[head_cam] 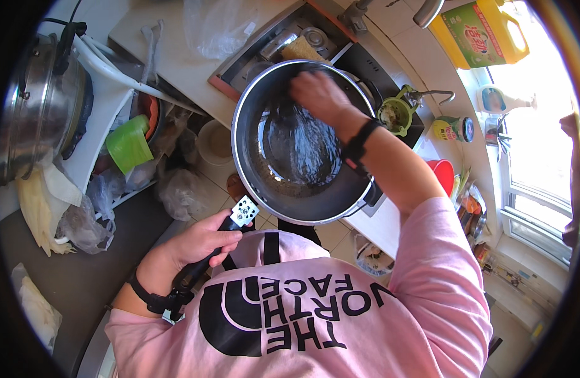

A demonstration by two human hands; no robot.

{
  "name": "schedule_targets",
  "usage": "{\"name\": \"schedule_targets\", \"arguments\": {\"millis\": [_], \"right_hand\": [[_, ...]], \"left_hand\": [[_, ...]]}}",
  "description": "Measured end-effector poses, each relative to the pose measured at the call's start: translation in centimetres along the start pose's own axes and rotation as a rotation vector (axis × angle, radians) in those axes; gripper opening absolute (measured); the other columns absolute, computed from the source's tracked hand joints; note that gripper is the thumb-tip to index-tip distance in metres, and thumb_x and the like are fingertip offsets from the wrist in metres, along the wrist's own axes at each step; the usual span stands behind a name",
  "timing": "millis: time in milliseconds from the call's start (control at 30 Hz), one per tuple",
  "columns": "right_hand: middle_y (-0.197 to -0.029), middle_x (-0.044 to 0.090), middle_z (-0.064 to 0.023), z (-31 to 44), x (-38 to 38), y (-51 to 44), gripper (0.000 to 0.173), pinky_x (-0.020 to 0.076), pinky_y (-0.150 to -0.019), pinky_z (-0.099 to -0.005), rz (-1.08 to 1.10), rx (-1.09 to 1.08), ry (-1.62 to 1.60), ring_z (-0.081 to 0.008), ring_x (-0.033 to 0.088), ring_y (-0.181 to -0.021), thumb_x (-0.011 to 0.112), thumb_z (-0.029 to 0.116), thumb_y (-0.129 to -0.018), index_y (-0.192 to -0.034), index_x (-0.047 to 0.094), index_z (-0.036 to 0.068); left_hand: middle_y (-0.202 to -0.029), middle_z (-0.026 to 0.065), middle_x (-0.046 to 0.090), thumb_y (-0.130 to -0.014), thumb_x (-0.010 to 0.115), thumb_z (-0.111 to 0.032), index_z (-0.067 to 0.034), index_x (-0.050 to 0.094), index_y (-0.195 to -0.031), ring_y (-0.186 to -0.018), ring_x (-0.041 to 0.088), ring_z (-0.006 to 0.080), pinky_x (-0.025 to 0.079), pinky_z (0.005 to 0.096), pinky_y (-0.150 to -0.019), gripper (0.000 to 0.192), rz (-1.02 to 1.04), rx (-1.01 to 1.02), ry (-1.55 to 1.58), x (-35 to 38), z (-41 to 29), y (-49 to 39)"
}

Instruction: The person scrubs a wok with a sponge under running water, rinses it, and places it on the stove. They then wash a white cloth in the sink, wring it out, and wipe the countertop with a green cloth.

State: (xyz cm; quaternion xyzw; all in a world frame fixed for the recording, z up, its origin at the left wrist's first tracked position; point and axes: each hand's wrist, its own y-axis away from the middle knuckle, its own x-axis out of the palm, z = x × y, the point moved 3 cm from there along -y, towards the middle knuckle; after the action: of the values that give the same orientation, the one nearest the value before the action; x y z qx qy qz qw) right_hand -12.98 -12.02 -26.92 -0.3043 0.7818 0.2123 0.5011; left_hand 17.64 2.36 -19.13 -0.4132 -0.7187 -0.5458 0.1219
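Note:
My left hand [208, 240] is closed round the black handle [202, 264] of a pot, whose metal bracket [245, 211] meets the near left of the rim. The large dark pot [242, 156] is tilted over the sink's edge, with some water [304, 146] on its inner bottom. Inside its far wall, my right hand [320, 97] is blurred; a dark item seems to lie under its fingers, but what it is and whether it is held cannot be made out.
Beyond the pot lies a sink [228, 78] with a tan scrubber [299, 48]. To the right are a green strainer [395, 113], a jar [453, 129] and a red bowl [442, 176]. A yellow jug [479, 35] stands by the window. Shelving with a steel steamer [39, 108] is at left.

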Motion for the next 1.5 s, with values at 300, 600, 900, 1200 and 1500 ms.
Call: {"name": "schedule_targets", "arguments": {"millis": [300, 600, 900, 1200, 1500], "right_hand": [[-0.106, 0.06, -0.0072, 7.2, -3.0, 11.0, 0.021, 0.0488, -0.09, -0.0428, 0.639, 0.348, -0.877, -0.0281, 0.056, -0.11, 0.065, 0.012, -0.078, -0.099, 0.067, 0.014], [-0.095, 0.055, -0.01, 4.5, -2.9, -3.9, 0.024, 0.049, -0.082, -0.043, -0.226, 0.353, -0.962, -0.0333, 0.056, -0.098, 0.071, 0.009, -0.073, -0.093, 0.058, 0.012], [-0.098, 0.062, -0.0021, -0.8, 4.6, 8.4, 0.016, 0.0504, -0.082, -0.0348, 0.079, 0.955, -1.706, -0.0226, 0.062, -0.095, 0.067, 0.008, -0.084, -0.097, 0.059, 0.012], [-0.123, 0.062, -0.0051, -5.1, 0.5, 11.9, 0.035, 0.0469, -0.099, -0.0338, -0.419, 0.825, -2.683, -0.0179, 0.061, -0.11, 0.05, 0.006, -0.093, -0.128, 0.053, 0.003], [-0.108, 0.063, -0.0033, -14.4, -0.3, 5.9, 0.028, 0.0512, -0.084, -0.0351, -0.372, 1.248, -1.863, -0.0162, 0.061, -0.101, 0.062, 0.013, -0.092, -0.12, 0.057, 0.01]], "left_hand": [[-0.077, 0.0, 0.047, -0.099, 0.055, -0.016, -0.004, 0.044, -0.128, -0.048, 0.042, 0.0049, 0.037, 0.0195, -0.044, 0.033, 0.012, 0.013, 0.09, 0.2, 0.4, 0.0], [-0.069, 0.001, 0.048, -0.099, 0.051, -0.011, -0.004, 0.041, -0.132, -0.046, 0.046, 0.0081, 0.037, 0.0214, -0.045, 0.035, -0.004, -0.018, 0.027, -0.2, 0.4, -0.2], [-0.076, 0.0014, 0.051, -0.098, 0.056, -0.015, -0.003, 0.046, -0.121, -0.048, 0.047, 0.0064, 0.041, 0.0211, -0.045, 0.028, -0.003, 0.003, 0.065, -0.4, 1.0, -0.5], [-0.083, 0.0022, 0.055, -0.094, 0.058, -0.016, -0.001, 0.043, -0.132, -0.065, 0.063, 0.0135, 0.05, 0.0242, -0.055, 0.043, -0.032, -0.033, 0.02, 0.0, 0.4, -0.5], [-0.084, 0.0034, 0.053, -0.093, 0.058, -0.016, -0.001, 0.041, -0.136, -0.067, 0.062, 0.0149, 0.052, 0.0274, -0.058, 0.048, -0.057, -0.057, 0.003, -0.5, 0.7, -0.3]]}}
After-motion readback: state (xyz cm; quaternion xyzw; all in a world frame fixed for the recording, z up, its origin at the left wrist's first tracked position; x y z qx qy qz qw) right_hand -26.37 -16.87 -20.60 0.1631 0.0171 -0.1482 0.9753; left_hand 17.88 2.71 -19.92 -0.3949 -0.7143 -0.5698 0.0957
